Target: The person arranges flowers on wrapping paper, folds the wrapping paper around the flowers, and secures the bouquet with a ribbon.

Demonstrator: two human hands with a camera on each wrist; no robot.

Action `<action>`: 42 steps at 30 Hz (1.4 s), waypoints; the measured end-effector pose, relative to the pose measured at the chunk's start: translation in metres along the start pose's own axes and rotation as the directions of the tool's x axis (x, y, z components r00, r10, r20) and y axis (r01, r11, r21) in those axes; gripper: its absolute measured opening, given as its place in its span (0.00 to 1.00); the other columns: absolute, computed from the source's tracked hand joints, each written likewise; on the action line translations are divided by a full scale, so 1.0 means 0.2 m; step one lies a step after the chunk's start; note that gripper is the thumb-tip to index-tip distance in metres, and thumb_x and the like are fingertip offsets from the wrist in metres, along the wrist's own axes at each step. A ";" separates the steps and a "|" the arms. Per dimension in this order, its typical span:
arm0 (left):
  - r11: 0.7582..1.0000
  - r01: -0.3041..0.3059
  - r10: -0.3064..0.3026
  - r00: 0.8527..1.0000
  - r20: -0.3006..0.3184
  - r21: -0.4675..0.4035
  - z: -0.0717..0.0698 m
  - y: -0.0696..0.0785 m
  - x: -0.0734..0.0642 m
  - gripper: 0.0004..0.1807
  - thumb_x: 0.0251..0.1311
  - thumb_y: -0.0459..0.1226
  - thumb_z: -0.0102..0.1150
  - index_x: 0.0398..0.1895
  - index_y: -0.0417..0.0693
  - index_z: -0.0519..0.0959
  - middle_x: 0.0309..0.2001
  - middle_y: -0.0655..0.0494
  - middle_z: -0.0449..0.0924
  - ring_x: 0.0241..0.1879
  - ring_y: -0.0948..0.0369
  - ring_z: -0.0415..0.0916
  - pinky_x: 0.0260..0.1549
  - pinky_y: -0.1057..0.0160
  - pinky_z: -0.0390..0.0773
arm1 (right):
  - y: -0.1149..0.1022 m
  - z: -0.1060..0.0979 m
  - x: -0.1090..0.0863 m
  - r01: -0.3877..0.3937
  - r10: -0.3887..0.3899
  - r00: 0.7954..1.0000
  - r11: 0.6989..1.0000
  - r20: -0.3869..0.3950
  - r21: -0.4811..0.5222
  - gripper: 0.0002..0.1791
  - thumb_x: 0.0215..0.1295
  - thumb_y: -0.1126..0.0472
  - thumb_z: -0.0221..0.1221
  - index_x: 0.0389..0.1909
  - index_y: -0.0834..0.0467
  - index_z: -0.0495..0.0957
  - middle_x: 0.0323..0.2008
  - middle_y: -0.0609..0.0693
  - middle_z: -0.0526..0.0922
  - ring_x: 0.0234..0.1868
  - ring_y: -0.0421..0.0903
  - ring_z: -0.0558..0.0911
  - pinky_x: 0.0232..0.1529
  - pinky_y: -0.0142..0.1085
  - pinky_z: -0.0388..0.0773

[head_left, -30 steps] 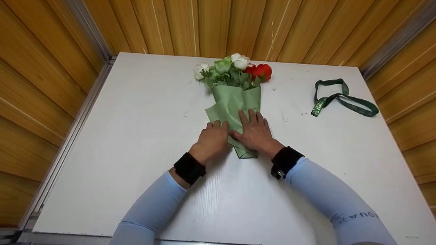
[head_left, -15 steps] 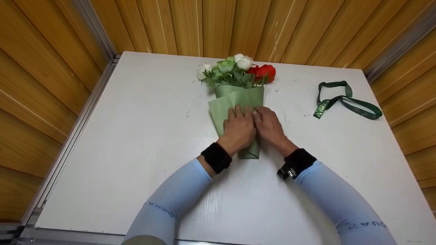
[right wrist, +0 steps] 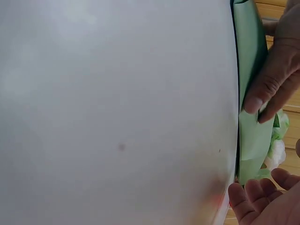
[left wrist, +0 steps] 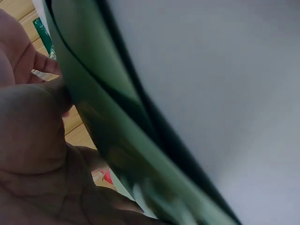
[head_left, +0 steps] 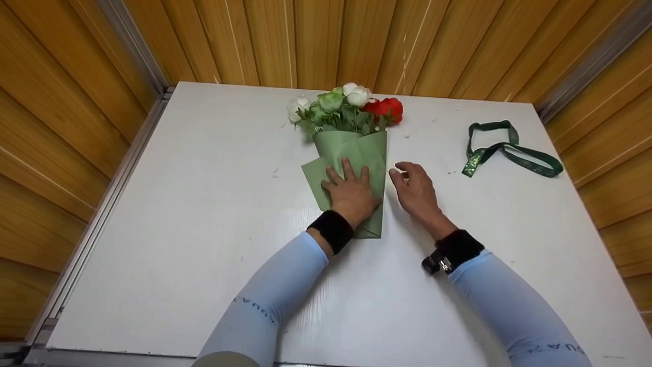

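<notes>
A bouquet of white, green and red flowers (head_left: 331, 102) lies on the white table, wrapped in green paper (head_left: 374, 150). My left hand (head_left: 351, 196) rests spread on the front of the wrap, fingers toward the blooms, thumb by the right edge. One flap of the paper sticks out to the left of that hand. Just right of the bouquet, my right hand (head_left: 417, 193) hovers apart from the paper, fingers loosely bent with nothing in them. In the right wrist view the left thumb lies on the green wrap (right wrist: 253, 70), and the right fingers (right wrist: 258, 199) show below.
A dark green ribbon (head_left: 530, 158) lies in loose loops at the table's right side. Wood-patterned panels (head_left: 316, 41) stand behind and on both sides of the white table (head_left: 178, 229), with metal rails along the left.
My left hand has moved right from the paper's left edge onto its front. My right hand has lifted off the wrap and moved right. The paper's left flap has shifted.
</notes>
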State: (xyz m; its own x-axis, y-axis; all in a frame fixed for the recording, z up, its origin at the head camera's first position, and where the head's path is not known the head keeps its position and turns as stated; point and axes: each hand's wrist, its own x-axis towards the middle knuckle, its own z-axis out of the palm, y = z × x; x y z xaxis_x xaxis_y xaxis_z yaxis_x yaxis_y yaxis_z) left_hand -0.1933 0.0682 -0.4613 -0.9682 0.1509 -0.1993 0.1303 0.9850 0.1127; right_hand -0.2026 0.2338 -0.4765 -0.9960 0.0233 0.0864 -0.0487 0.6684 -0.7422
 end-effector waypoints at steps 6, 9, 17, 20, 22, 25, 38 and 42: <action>1.000 -0.010 0.011 1.000 0.024 -0.029 -0.01 -0.08 0.01 0.49 0.70 0.68 0.53 0.86 0.57 0.53 0.84 0.31 0.41 0.78 0.23 0.45 0.71 0.33 0.66 | 0.01 -0.02 0.00 -0.014 0.014 1.000 1.000 -0.024 -0.004 0.24 0.82 0.52 0.53 0.66 0.66 0.76 0.63 0.65 0.77 0.62 0.62 0.80 0.63 0.55 0.75; 0.998 0.002 0.001 0.999 0.046 -0.060 -0.03 -0.15 0.02 0.49 0.71 0.67 0.53 0.87 0.58 0.52 0.84 0.32 0.39 0.79 0.24 0.42 0.72 0.34 0.64 | 0.01 -0.03 -0.01 -0.025 0.025 1.000 1.000 -0.014 -0.005 0.25 0.83 0.51 0.52 0.66 0.67 0.75 0.64 0.66 0.77 0.63 0.63 0.79 0.63 0.55 0.74; 0.988 0.017 -0.010 0.999 0.048 -0.152 -0.06 -0.42 0.04 0.50 0.70 0.65 0.57 0.87 0.57 0.52 0.85 0.32 0.36 0.80 0.25 0.39 0.75 0.33 0.58 | 0.02 -0.06 -0.02 -0.062 0.062 0.998 0.998 -0.001 0.005 0.26 0.83 0.48 0.51 0.68 0.64 0.74 0.66 0.64 0.75 0.64 0.61 0.77 0.62 0.54 0.75; 0.982 0.011 -0.003 0.999 0.041 -0.190 -0.07 -0.55 0.04 0.50 0.69 0.63 0.60 0.86 0.55 0.53 0.84 0.31 0.35 0.80 0.24 0.37 0.74 0.31 0.58 | 0.02 -0.06 -0.03 -0.066 0.066 0.998 0.998 -0.001 0.011 0.27 0.83 0.48 0.50 0.68 0.64 0.74 0.66 0.64 0.74 0.64 0.60 0.76 0.61 0.53 0.76; 0.977 0.009 0.000 0.999 0.040 -0.211 -0.08 -0.65 0.04 0.50 0.69 0.62 0.61 0.86 0.54 0.53 0.84 0.31 0.35 0.80 0.23 0.36 0.74 0.31 0.58 | 0.02 -0.06 -0.03 -0.065 0.065 0.998 0.998 -0.002 0.015 0.27 0.83 0.48 0.50 0.67 0.65 0.75 0.66 0.64 0.74 0.63 0.60 0.77 0.61 0.53 0.76; 0.967 0.013 -0.002 0.999 0.044 -0.253 -0.11 -0.79 0.04 0.50 0.69 0.60 0.62 0.86 0.53 0.54 0.84 0.30 0.34 0.79 0.22 0.33 0.74 0.29 0.56 | 0.02 -0.06 -0.03 -0.068 0.068 0.998 0.998 -0.002 0.018 0.27 0.83 0.48 0.50 0.67 0.65 0.75 0.66 0.64 0.74 0.63 0.60 0.77 0.61 0.52 0.75; 0.944 0.062 -0.033 0.995 0.094 -0.325 -0.19 -1.19 0.06 0.50 0.68 0.54 0.66 0.86 0.49 0.53 0.84 0.30 0.28 0.79 0.21 0.25 0.74 0.26 0.52 | 0.01 -0.06 -0.05 -0.078 0.078 0.997 0.997 0.007 0.015 0.27 0.84 0.47 0.49 0.67 0.65 0.75 0.67 0.63 0.74 0.63 0.60 0.76 0.60 0.52 0.74; 0.939 0.068 -0.038 0.995 0.097 -0.337 -0.20 -1.22 0.07 0.51 0.67 0.54 0.68 0.86 0.49 0.53 0.84 0.30 0.26 0.79 0.22 0.24 0.73 0.24 0.49 | 0.01 -0.06 -0.06 -0.087 0.087 0.996 0.996 0.014 0.019 0.27 0.84 0.47 0.50 0.66 0.64 0.75 0.67 0.63 0.74 0.62 0.60 0.76 0.60 0.52 0.74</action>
State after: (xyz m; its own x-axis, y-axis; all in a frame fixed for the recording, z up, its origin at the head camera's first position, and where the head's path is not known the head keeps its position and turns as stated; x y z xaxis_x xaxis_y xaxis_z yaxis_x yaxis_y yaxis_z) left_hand -0.2480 -0.1723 -0.4519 -0.9472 0.1210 -0.2971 -0.0158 0.9074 0.4200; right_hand -0.1903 0.2438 -0.4719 -0.9974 0.0703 0.0123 0.0365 0.6497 -0.7593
